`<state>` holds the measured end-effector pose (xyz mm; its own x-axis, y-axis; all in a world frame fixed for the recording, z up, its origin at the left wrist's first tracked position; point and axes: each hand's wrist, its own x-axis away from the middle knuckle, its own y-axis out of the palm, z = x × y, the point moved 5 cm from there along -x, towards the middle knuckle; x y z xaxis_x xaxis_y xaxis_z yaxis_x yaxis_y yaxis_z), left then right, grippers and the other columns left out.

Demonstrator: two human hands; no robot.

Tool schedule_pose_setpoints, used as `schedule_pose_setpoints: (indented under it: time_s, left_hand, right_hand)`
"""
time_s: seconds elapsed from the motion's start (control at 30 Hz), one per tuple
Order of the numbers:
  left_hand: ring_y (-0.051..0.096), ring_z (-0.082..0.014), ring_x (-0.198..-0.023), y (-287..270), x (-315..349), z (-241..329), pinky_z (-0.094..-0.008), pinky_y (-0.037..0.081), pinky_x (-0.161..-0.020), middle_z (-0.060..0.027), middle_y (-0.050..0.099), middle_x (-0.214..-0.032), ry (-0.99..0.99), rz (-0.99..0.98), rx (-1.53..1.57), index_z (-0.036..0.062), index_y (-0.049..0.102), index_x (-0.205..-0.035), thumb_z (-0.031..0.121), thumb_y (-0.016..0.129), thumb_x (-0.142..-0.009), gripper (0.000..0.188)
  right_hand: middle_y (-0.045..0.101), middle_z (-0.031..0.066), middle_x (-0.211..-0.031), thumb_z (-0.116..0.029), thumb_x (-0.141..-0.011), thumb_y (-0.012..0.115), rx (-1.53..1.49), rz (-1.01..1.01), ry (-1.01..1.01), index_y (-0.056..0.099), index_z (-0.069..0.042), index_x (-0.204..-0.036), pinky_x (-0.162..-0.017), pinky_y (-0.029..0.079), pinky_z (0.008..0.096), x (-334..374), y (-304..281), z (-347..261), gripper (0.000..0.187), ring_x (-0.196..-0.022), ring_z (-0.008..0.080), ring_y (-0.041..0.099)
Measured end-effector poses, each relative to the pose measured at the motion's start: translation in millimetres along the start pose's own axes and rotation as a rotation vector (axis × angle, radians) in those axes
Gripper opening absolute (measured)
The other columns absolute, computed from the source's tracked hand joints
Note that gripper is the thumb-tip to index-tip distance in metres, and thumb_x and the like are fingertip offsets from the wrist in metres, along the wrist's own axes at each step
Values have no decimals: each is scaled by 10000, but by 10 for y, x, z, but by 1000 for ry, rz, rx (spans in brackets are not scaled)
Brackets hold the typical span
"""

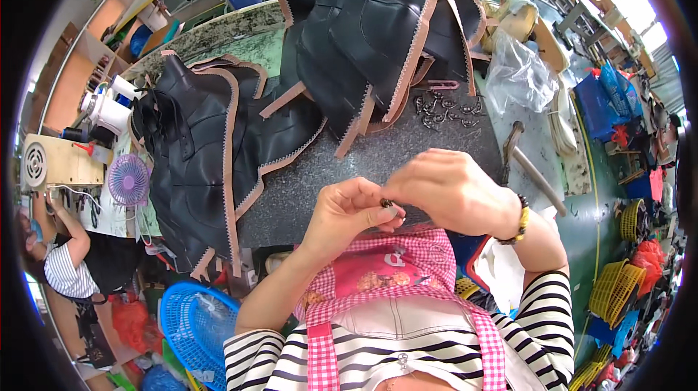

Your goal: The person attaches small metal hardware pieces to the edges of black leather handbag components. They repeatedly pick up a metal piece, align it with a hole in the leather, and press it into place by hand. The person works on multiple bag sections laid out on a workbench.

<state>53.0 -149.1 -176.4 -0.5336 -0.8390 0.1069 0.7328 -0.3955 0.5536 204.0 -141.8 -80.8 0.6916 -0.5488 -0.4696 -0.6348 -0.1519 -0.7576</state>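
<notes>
My left hand (347, 215) pinches a small dark metal fitting (387, 203) between thumb and fingers, just above the near edge of the dark stone slab (305, 205). Close against it, my right hand (452, 191) has its fingers drawn together; what they hold, if anything, is hidden. Beyond my hands lies a loose pile of small dark metal fittings (440, 109), with a pink clip-like tool (442, 85) behind it. Stacked black leather pieces (363, 34) with tan zigzag-cut edging cover the far side. More black leather pieces (196, 136) with straps lie at left.
Right of the slab lie a hammer (536, 176) and a clear plastic bag (520, 74). A purple fan (129, 176) stands at left, near another person (69, 267) in a striped sleeve. A blue basket (193, 329) sits low at left, yellow baskets (616, 290) at right.
</notes>
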Motion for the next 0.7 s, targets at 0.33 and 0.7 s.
schedule_pose_setpoints:
  time_s: [0.33,0.7]
  left_hand:
    - [627,-166,-751,350,412,480,-293,509,-632,-8,636,-837,1187,-138,-1247,75,710,-796,73,797,-632,186]
    - [611,-152,-762,465,597,408,-288,505,-642,-6,644,-848,1255,-287,-1307,84,703,-760,77,788,-607,175]
  right_hand:
    - [684,119,-900,-55,-806,723,-328,111,233,684,-3,-926,-690,549,331,338,104,-137,136,-806,248,685]
    - [554,44,-792,-153,-658,668,-8,-7,-154,630,-13,-868,-567,507,299,325,159,-363,256,-683,179,596]
